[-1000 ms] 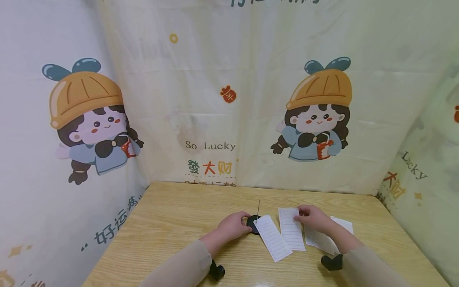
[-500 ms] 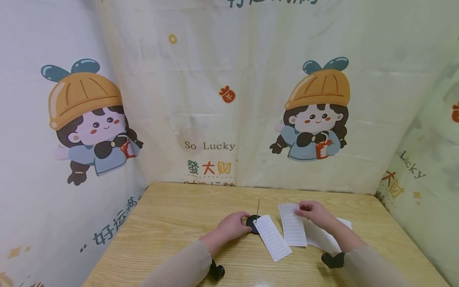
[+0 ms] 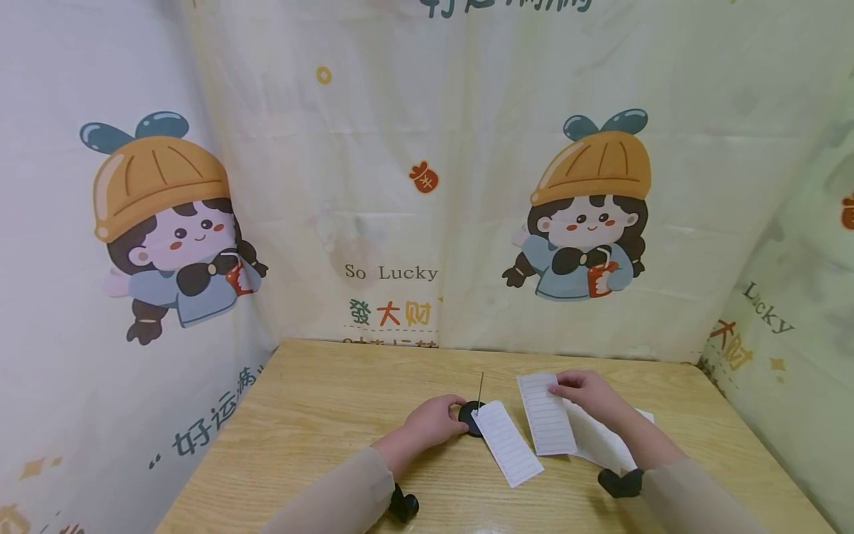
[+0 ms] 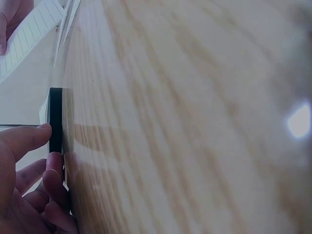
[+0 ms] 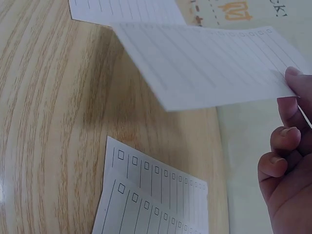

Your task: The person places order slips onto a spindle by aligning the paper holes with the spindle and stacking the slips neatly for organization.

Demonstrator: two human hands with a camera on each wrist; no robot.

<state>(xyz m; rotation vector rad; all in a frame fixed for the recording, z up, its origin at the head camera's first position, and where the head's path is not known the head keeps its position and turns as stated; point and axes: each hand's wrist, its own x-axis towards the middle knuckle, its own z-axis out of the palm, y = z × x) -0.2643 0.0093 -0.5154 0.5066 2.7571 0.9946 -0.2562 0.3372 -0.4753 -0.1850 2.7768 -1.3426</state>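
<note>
My left hand grips the round black base of a bill spike by its left edge. In the left wrist view, thumb and fingers hold the base from above and below. Its thin rod stands upright. One lined paper slip has its upper corner over the base at the rod's foot; whether it is pierced is too small to tell. To the right, my right hand pinches a second lined slip by its upper right edge, lifted above the table in the right wrist view.
More lined slips with checkboxes lie overlapping on the wooden table, partly under my right forearm. A printed cloth hangs behind the table and at both sides. Black wrist mounts sit by the sleeves.
My right hand has raised its slip off the table and a little away from me, tilting it. My left hand and the bill spike have stayed put.
</note>
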